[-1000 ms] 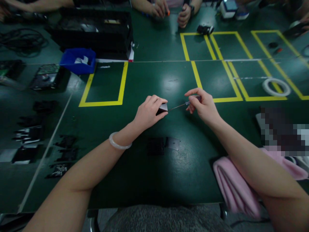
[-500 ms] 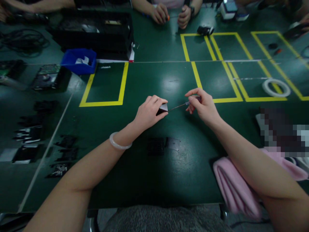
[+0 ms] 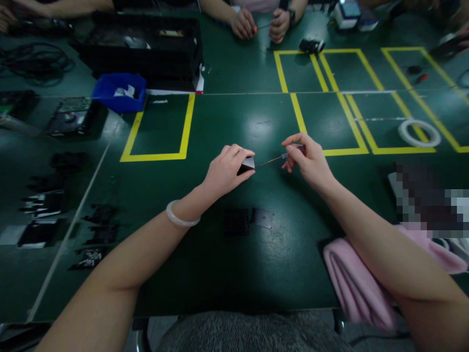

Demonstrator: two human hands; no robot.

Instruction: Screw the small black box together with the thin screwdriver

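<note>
My left hand is closed around a small black part with a pale face, held on its side against the green tabletop; most of it is hidden by the fingers. In my right hand is a screwdriver, gripped by its handle between thumb and fingers. Its thin shaft points left, and the tip meets the edge of the black part. Closer to me lie a black plastic piece and, just right of it, a thin dark plate.
Several black parts lie at the left. A blue bin stands before a large black tray. On the right are a white tape roll and a pink cloth. Across the table, another person's hands hold a tool.
My hands, the black part and the screwdriver have hardly moved. Across the table, the other person's hands have shifted very slightly.
</note>
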